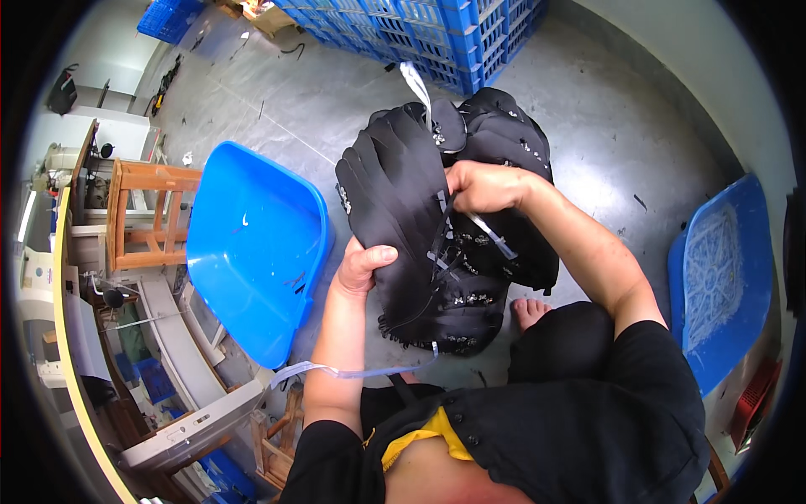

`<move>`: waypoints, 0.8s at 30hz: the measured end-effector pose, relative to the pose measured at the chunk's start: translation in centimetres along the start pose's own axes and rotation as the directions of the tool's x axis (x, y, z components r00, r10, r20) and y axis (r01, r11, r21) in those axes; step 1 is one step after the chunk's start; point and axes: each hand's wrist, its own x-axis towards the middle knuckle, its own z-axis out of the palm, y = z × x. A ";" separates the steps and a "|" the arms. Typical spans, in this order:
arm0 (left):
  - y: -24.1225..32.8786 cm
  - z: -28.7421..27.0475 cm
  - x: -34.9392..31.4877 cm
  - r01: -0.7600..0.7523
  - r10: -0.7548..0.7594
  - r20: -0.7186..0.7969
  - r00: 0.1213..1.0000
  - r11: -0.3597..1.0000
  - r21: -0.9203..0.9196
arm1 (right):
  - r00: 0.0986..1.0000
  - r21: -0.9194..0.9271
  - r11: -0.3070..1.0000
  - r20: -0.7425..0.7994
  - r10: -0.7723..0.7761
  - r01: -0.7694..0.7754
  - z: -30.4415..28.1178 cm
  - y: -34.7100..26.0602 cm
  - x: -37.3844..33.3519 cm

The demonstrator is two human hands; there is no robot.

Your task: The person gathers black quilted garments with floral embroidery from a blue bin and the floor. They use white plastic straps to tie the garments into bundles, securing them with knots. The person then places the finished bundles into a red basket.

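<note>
Several stacks of thin, curved black pieces (399,172) lie in a heap in front of me, with frayed whitish bits along some edges. My left hand (363,267) grips the near-left stack at its left side, thumb on top and fingers underneath. Over the same stack's right edge, my right hand (487,186) is closed, its fingertips partly hidden; dark thin strips hang just below it. A clear plastic strip (494,235) sticks out below my right hand. Another whitish strip (416,88) rises from the heap's far end. A long clear strip (361,371) trails across my left forearm.
An open blue tub (252,244) is tipped at the left, with dark scraps inside. Blue crates (420,38) stand at the far side. Another blue tub (714,277) with a scuffed surface is at the right. A wooden stool (147,214) and a workbench frame (197,424) are on the left.
</note>
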 end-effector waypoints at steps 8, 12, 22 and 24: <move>-0.7 1.5 0.4 -0.097 0.093 -0.088 0.992 0.994 -0.048 | 0.919 0.110 0.994 -0.391 0.042 0.001 0.9 0.9 0.3; 1.6 4.4 -0.8 -0.219 0.219 0.022 0.976 0.976 0.012 | 0.733 0.089 0.984 -0.678 -0.053 0.154 0.3 -3.1 -3.2; -3.8 15.1 4.3 0.033 -0.355 0.204 0.912 0.559 0.829 | 0.238 -0.652 0.595 -0.555 -0.797 0.470 5.0 -12.2 -9.8; -6.3 13.5 5.9 -0.253 -0.002 0.325 0.946 0.623 0.740 | 0.608 -0.546 0.662 -0.312 -0.730 0.514 5.5 -11.7 -9.1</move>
